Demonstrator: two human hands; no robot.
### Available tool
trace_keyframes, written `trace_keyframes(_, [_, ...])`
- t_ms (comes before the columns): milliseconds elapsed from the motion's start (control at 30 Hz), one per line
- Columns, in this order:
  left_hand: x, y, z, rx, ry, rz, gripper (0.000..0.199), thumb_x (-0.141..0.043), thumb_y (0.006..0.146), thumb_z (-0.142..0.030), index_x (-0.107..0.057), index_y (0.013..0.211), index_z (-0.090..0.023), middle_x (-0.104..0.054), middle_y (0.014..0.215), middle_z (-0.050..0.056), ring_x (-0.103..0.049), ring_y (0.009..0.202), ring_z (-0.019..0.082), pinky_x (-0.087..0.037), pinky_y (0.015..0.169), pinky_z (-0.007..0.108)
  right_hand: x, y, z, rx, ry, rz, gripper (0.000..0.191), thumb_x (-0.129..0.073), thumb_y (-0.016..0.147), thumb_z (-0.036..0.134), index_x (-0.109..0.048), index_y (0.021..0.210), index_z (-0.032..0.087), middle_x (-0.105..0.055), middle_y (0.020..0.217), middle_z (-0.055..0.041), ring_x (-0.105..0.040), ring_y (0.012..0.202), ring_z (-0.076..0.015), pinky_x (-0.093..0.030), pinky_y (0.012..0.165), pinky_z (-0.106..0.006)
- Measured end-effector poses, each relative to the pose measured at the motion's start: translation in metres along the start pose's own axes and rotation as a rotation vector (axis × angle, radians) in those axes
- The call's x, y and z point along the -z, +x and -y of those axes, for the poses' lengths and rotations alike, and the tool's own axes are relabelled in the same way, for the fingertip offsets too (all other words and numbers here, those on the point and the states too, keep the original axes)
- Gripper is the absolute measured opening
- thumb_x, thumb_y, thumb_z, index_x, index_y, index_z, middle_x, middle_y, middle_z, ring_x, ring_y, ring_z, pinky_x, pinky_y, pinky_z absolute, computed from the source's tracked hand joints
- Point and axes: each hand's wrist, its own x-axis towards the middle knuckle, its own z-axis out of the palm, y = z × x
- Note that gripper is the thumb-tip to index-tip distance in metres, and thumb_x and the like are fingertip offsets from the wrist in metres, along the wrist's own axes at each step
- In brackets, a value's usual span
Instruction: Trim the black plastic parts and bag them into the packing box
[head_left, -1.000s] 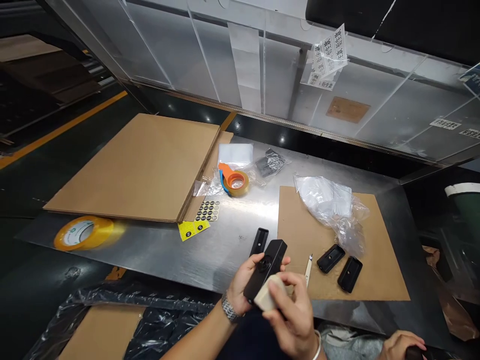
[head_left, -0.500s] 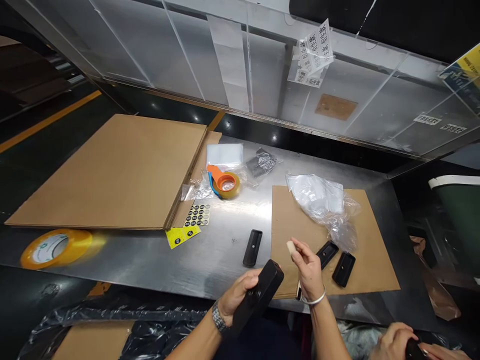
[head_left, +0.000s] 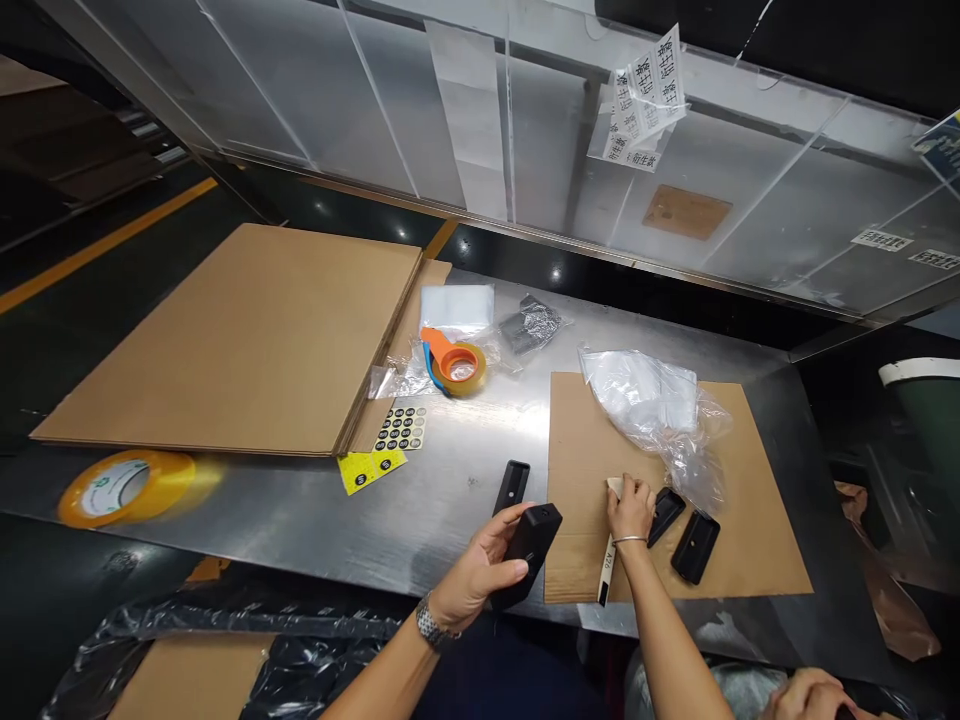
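Note:
My left hand (head_left: 480,570) is wrapped around a black rectangular plastic housing (head_left: 534,550), held tilted up above the table's front edge. My right hand (head_left: 631,508) is down over the cardboard sheet (head_left: 577,440), fingers curled together, with a small cream-coloured block (head_left: 615,486) at the fingertips. Beneath that wrist lies a slim white strip (head_left: 607,568) with handwriting and a black end. Right of the hand are two open black plastic trays, a partly covered one (head_left: 666,512) and another (head_left: 696,546). A third black tray (head_left: 513,486) lies behind my left hand.
Clear plastic bags (head_left: 652,395) lie on the cardboard. Stacked cardboard (head_left: 225,340), a roll of tape (head_left: 124,487), an orange tape dispenser (head_left: 454,360) and sticker sheets (head_left: 401,428) occupy the left and middle. Another person's hand (head_left: 814,692) shows at lower right.
My right hand has gone from raised, with the cream block upright, down onto the cardboard. My left hand has turned the black housing more upright. The white strip shows more fully.

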Motion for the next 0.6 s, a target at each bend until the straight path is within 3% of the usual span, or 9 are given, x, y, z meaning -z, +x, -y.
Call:
trace_keyframes(300, [0.018,-0.004,0.004,-0.044,0.143,0.041,0.054,-0.072,0.058,-0.014,-0.059,0.109,-0.026,-0.059,0.113,0.006,-0.046,0.111,0.026,-0.027,0.1,0.041,-0.009,0.005,-0.005,-0.046,-0.109,-0.014,0.042,-0.048,0.077,0.031,-0.051,0.113,0.01,-0.048,0.1,-0.0169,-0.043,0.094,-0.0278,-0.034,0.077,-0.037])
trace_keyframes(467, [0.016,-0.003,0.0,-0.091,0.195,0.001,0.053,-0.073,0.056,-0.015,-0.062,0.106,-0.025,-0.053,0.118,0.007,-0.042,0.113,0.027,-0.023,0.101,0.042,-0.001,0.001,0.003,-0.059,-0.016,-0.05,0.047,-0.049,0.075,0.028,-0.046,0.118,0.008,-0.044,0.11,-0.0211,-0.039,0.101,-0.0319,-0.032,0.081,-0.044])
trace_keyframes(600, [0.008,-0.001,-0.009,-0.202,0.457,-0.074,0.052,-0.071,0.059,-0.018,-0.06,0.108,-0.026,-0.053,0.111,0.007,-0.039,0.11,0.026,-0.02,0.102,0.042,0.014,-0.002,0.015,-0.037,0.151,-0.045,0.051,-0.045,0.077,0.03,-0.042,0.12,0.003,-0.038,0.119,-0.026,-0.034,0.11,-0.0352,-0.029,0.086,-0.051])
